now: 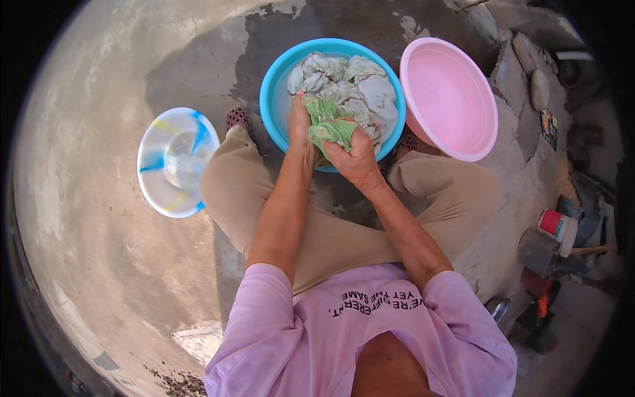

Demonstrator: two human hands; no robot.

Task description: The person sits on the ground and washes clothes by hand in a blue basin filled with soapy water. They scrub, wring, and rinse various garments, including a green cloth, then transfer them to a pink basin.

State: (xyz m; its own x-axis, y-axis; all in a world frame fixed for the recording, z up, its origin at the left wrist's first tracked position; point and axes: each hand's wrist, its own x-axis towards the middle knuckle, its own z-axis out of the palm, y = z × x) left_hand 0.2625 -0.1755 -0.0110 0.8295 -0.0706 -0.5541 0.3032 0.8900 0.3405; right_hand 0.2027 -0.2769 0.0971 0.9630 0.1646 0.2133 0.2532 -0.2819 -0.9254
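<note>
A blue plastic basin (268, 101) stands on the ground between my feet, holding water and bunched pale patterned cloth (379, 94). Over its near part, my left hand (299, 121) and my right hand (354, 154) both grip a wet green patterned cloth (332, 133). The left hand is at the cloth's left edge with its fingers partly hidden; the right hand has a fold bunched between thumb and fingers. Part of the green cloth hangs close above the pale cloth, and whether they touch is hard to tell.
Touching or close to the blue basin's right side, a pink basin (446, 94) leans at a tilt. A white basin with blue and yellow streaks (178, 193) holds sudsy water beside my left knee. Stones (539, 89), a bucket (558, 226) and clutter lie far right.
</note>
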